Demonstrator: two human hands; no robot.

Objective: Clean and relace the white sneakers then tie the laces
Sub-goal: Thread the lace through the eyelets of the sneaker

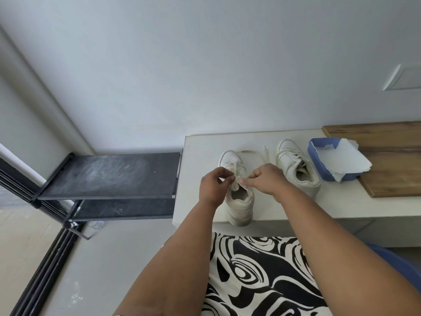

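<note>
Both hands work over the near white sneaker [239,197], a soft, rounded leather-look shoe standing on the pale matte table [296,206] with its heel at the front edge: the left hand [213,185] and the right hand [265,179] each pinch the flat white lace [237,179] with curled fingers above the tongue. The second sneaker [296,169] stands just to the right, laced, beside a blue plastic tub [319,160] holding a crumpled paper sheet [344,158] on a grainy wooden board [391,160].
</note>
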